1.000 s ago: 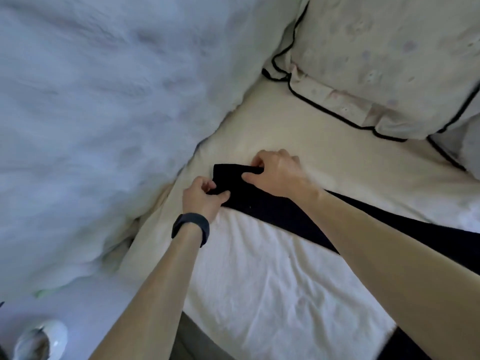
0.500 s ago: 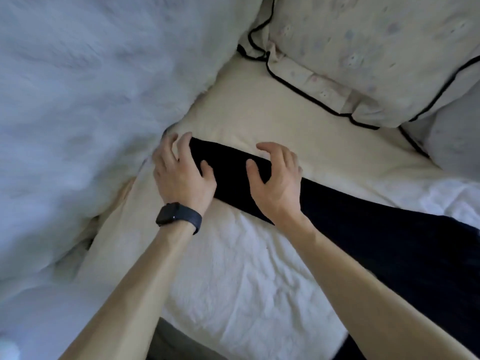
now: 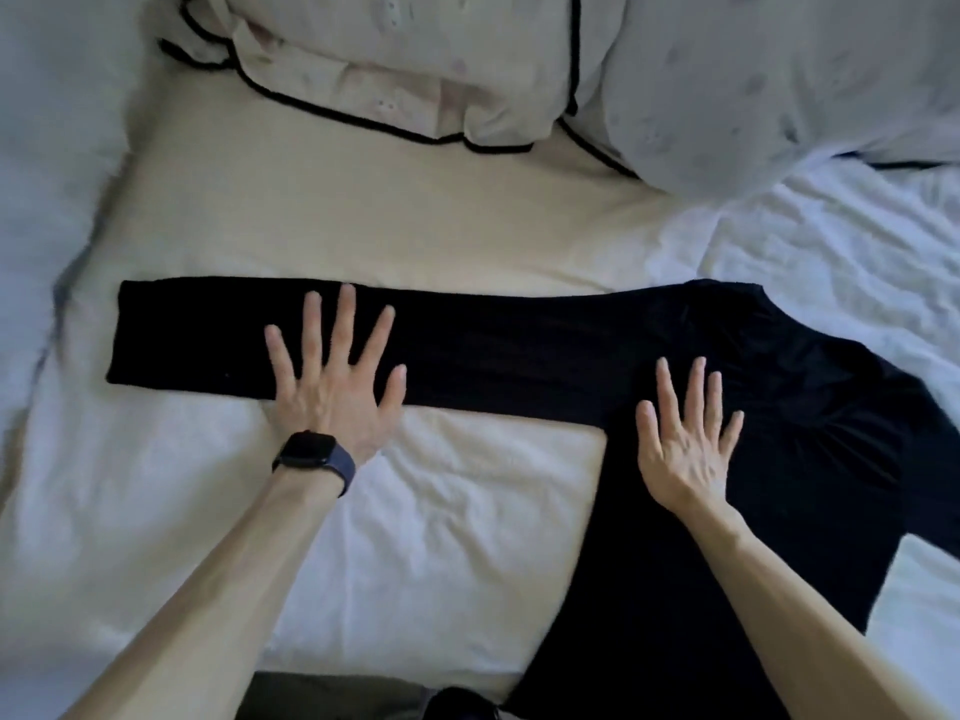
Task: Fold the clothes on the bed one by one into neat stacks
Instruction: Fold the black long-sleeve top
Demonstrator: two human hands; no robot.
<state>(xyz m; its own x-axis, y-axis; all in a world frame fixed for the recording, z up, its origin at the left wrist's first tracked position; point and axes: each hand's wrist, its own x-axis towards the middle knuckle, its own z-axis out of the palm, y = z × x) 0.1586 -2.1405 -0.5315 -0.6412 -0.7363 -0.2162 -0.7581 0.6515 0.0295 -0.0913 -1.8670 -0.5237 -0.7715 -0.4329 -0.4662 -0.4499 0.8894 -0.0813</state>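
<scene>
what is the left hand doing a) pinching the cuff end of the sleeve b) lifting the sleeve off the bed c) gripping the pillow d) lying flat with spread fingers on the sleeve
d: the left hand lies palm down on the black sleeve, fingers straight and spread, well in from the cuff end.

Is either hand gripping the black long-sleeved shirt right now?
No, the left hand and right hand both lie flat, fingers straight, on the black long-sleeved shirt.

I see rumpled white sheet [image 3: 467,511] across my view; cream pillow [image 3: 395,59] at twelve o'clock, paler pillow [image 3: 753,70] at two; light soft, dim.
</scene>
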